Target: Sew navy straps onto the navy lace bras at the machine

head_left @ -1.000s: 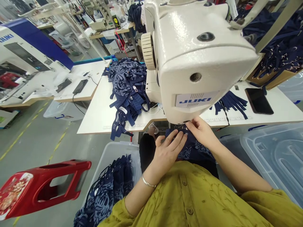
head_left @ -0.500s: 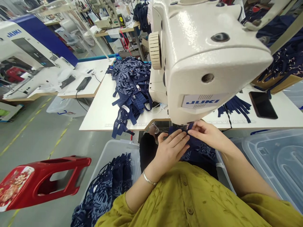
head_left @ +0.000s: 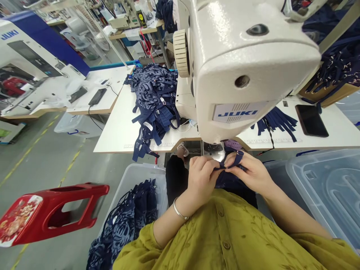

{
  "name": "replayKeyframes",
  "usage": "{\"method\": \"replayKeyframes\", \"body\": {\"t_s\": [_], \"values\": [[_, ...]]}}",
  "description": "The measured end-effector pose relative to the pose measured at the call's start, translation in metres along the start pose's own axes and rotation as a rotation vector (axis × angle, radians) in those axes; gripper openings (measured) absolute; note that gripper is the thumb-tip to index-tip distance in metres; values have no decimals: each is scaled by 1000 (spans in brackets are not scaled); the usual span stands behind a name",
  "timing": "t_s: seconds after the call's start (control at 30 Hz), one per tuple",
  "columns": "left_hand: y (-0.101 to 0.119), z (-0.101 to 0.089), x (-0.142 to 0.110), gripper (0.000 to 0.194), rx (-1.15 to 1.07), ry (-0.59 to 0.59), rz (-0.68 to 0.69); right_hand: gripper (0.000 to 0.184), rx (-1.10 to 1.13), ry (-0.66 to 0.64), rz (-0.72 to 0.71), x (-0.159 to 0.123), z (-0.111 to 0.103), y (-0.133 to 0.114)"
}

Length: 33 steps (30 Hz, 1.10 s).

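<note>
Just in front of the sewing machine [head_left: 253, 75], both hands pinch a navy strap [head_left: 239, 157] with small metal fittings. My left hand [head_left: 201, 178] is closed on the strap's left part, fingers curled. My right hand [head_left: 250, 170] holds it between thumb and fingers, with a loop of strap standing up over the forefinger. The fingertips of the two hands nearly meet. Below them, dark navy fabric [head_left: 229, 180] hangs over my lap, partly hidden by the hands. The machine's shiny metal bed end [head_left: 214, 150] shows behind the left hand.
Patterned navy garments [head_left: 153, 93] are heaped on the white table [head_left: 112, 138]. Cut navy straps [head_left: 277, 122] and a phone [head_left: 311, 120] lie right of the machine. A bin of garments [head_left: 126, 221] stands left, a lidded clear bin [head_left: 329, 183] right, and a red stool [head_left: 62, 210] far left.
Both hands have come back from under the machine head toward my body, bringing the strap. My left fingers, flat before, are now curled in a pinch. The metal bed end is uncovered.
</note>
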<state>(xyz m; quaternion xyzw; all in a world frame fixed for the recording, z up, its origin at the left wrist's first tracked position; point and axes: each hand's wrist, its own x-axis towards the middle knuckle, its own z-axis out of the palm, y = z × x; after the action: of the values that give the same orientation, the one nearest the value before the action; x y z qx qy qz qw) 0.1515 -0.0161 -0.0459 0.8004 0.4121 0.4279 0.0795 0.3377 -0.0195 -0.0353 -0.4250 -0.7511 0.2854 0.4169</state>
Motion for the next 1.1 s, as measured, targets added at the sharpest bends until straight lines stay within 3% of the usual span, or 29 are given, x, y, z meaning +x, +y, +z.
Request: {"method": "replayKeyframes", "body": {"t_s": [0.2, 0.3, 0.53, 0.77, 0.97, 1.1], "values": [[1, 1, -5, 3, 2, 47, -39, 11, -52, 82, -144, -5, 8, 5], [3, 1, -3, 12, 14, 21, -48, 13, -50, 95, -175, -5, 8, 7], [4, -2, 0, 8, -76, -12, -42, 16, -51, 119, -138, -9, 11, 9], [5, -3, -1, 7, -75, -18, -47, 25, -23, 132, -204, -13, 14, 12], [5, -3, -4, 13, 16, -16, -7, 22, -97, 165, -226, -11, 15, 8], [8, -8, -2, 15, 55, -102, -23, 13, -96, 157, -167, -11, 14, 2]]}}
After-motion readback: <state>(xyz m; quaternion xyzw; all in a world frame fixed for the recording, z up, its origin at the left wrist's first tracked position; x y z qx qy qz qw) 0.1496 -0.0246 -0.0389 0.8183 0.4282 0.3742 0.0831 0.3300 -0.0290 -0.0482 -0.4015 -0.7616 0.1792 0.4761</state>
